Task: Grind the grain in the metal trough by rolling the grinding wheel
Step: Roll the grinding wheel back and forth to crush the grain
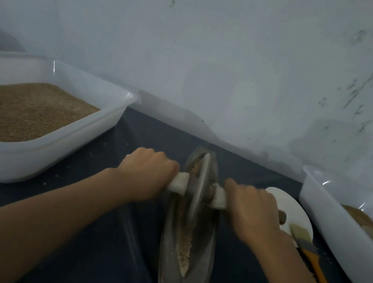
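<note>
The metal trough (188, 246) is lying between two obstructions: a white tub (36, 152) well apart on the left, and a white plate (293, 210) with a brush (310, 253) just beside it on the right. A second tub (339, 230) is blocking further right. Dark cloth (89, 236) is lying bare toward the left tub. The wall (219, 60) is closing off the far end.

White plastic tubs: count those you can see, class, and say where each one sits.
2. One white plastic tub of grain sits left of the metal trough; another sits right, partly cut off.
</note>
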Tool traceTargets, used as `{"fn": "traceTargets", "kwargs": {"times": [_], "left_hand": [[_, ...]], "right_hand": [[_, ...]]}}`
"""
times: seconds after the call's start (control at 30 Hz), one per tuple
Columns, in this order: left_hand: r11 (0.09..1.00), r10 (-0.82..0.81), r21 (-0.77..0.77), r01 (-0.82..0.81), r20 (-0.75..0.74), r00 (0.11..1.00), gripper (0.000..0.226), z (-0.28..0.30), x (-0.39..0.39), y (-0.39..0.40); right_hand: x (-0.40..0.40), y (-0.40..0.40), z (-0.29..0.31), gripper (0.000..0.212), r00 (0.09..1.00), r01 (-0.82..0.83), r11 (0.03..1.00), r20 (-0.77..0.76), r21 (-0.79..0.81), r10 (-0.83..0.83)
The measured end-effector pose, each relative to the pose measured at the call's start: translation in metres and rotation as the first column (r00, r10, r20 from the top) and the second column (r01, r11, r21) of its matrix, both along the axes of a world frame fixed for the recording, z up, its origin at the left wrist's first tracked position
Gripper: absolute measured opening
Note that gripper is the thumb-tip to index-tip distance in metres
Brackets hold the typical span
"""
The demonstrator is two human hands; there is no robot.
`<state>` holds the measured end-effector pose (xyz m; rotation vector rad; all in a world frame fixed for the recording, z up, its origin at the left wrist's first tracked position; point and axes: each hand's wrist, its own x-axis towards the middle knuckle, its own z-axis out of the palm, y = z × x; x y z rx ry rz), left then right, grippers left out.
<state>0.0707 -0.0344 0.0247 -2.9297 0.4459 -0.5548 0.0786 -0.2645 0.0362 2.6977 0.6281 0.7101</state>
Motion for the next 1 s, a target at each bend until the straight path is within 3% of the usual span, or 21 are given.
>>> {"fn": "traceTargets", "kwargs": {"times": [0.23, 0.33, 0.53, 0.7, 0.87, 1.0], "left_hand": [[0.979, -0.165, 0.141, 0.144, 0.152, 0.975, 0.044, 0.004, -0.049, 0.006], [0.988, -0.079, 0.144, 0.063, 0.112, 0.991, 0.038, 0.000, -0.032, 0.005], [0.998, 0.066, 0.007, -0.066, 0.004, 0.998, 0.024, 0.000, 0.021, 0.000], [0.999, 0.034, 0.028, -0.035, 0.032, 0.999, 0.027, -0.001, 0.009, 0.003], [0.982, -0.140, 0.149, 0.115, 0.173, 0.975, 0.045, 0.003, -0.031, 0.007], [0.988, -0.109, 0.125, 0.092, 0.132, 0.985, 0.036, 0.000, -0.031, 0.008]], "right_hand": [[-0.062, -0.028, -0.009, 0.059, 0.984, -0.173, 0.978, 0.062, 0.114, 0.166], [-0.045, -0.024, -0.014, 0.047, 0.991, -0.110, 0.986, 0.083, 0.125, 0.100], [0.019, -0.003, -0.010, 0.040, 0.971, -0.030, 0.992, 0.240, 0.120, 0.000], [0.004, -0.010, -0.010, 0.048, 0.984, -0.041, 0.993, 0.175, 0.108, 0.022], [-0.044, -0.033, -0.022, 0.045, 0.986, -0.101, 0.978, 0.153, 0.182, 0.073], [-0.048, -0.034, -0.024, 0.044, 0.985, -0.072, 0.982, 0.165, 0.172, 0.043]]}}
